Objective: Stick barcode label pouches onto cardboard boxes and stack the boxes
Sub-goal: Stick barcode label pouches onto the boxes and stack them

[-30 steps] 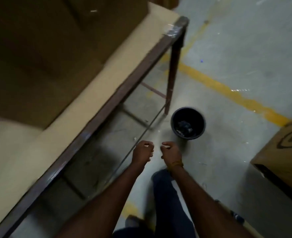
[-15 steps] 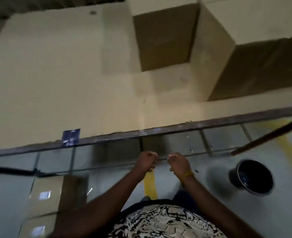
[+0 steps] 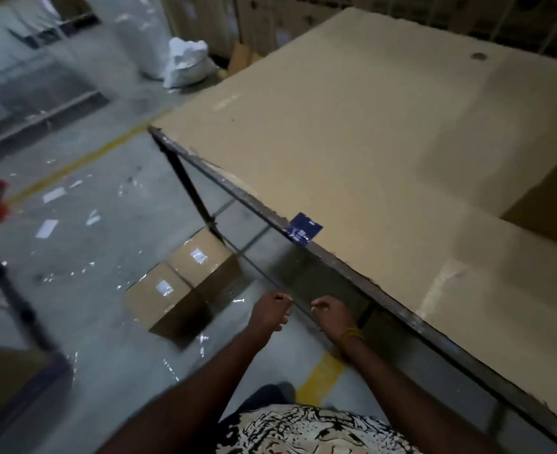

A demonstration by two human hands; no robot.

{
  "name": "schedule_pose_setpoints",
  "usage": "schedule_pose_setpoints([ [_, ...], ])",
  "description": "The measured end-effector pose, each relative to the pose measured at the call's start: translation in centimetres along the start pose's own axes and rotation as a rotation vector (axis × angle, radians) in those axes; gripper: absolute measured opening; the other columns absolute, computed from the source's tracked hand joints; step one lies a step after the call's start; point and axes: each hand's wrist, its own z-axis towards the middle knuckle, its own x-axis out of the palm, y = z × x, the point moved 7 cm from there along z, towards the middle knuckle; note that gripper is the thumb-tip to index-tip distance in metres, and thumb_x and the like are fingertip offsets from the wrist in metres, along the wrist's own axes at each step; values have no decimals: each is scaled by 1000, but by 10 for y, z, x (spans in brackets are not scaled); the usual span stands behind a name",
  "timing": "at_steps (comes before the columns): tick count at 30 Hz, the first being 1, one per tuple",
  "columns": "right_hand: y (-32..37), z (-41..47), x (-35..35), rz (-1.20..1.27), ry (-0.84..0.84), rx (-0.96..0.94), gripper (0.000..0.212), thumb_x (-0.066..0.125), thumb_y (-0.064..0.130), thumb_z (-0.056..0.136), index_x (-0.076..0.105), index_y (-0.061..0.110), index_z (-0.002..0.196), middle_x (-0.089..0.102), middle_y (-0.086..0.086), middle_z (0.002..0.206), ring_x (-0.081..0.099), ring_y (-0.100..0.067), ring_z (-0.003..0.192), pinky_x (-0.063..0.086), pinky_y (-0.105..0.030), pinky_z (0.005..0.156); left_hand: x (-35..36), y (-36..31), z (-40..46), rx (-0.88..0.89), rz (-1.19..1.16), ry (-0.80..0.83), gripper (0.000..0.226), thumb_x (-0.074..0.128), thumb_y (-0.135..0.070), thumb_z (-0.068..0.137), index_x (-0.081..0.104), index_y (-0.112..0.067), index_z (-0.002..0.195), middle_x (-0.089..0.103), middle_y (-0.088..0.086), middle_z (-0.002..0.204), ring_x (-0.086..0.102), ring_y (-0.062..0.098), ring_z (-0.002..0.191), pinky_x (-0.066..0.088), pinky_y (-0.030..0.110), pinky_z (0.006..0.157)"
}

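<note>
Down on the grey concrete floor, two brown cardboard boxes (image 3: 179, 283) are seen side by side, each bearing a small shiny label pouch (image 3: 198, 256) on top. Just to their right, the left hand (image 3: 269, 313) and right hand (image 3: 332, 314) are held curled into fists, apart; whether anything is pinched cannot be told. Beside them a cardboard-covered metal-framed table (image 3: 369, 158) is seen, with a dark blue card (image 3: 303, 228) at its edge.

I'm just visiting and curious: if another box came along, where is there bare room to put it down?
The cardboard-covered table top is mostly bare between its near edge, the blue card and the big box at right. The floor left of the two labelled boxes is open but littered with scraps. Under the table, by both hands, the frame bars crowd it.
</note>
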Motion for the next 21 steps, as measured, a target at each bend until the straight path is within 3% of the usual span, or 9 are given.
schedule_pose_setpoints([
  [3,28,11,33,-26,82,-38,12,62,5,90,69,13,95,64,-5,91,61,-23,80,53,-33,72,-42,18,-2,-38,-45,-109,14,57,-28,99,62,-16,106,68,9,89,59,17,70,46,26,57],
  [5,47,20,61,-54,137,-50,20,63,5,87,65,24,80,65,-5,85,59,-24,71,55,-37,69,-70,28,-1,-63,-95,-169,15,57,-27,98,63,-16,107,68,8,89,59,17,70,46,26,58],
  [8,71,38,105,-105,214,-60,28,63,6,84,59,32,72,63,2,79,62,-25,76,57,-43,75,-113,42,4,-89,-158,-253,14,56,-26,99,65,-17,105,67,7,88,58,15,69,45,24,57],
  [15,124,87,219,-176,330,-77,9,58,19,76,61,27,75,64,4,79,63,-22,79,58,-45,77,-219,71,45,-130,-309,-319,10,55,-22,100,60,-21,93,64,7,86,54,15,68,43,24,57],
  [21,195,130,334,-264,377,-51,18,62,14,86,63,31,84,70,-3,96,66,-23,89,57,-43,85,-338,117,109,-230,-319,-402,23,53,-16,100,58,-22,79,63,12,86,54,20,72,43,31,66],
])
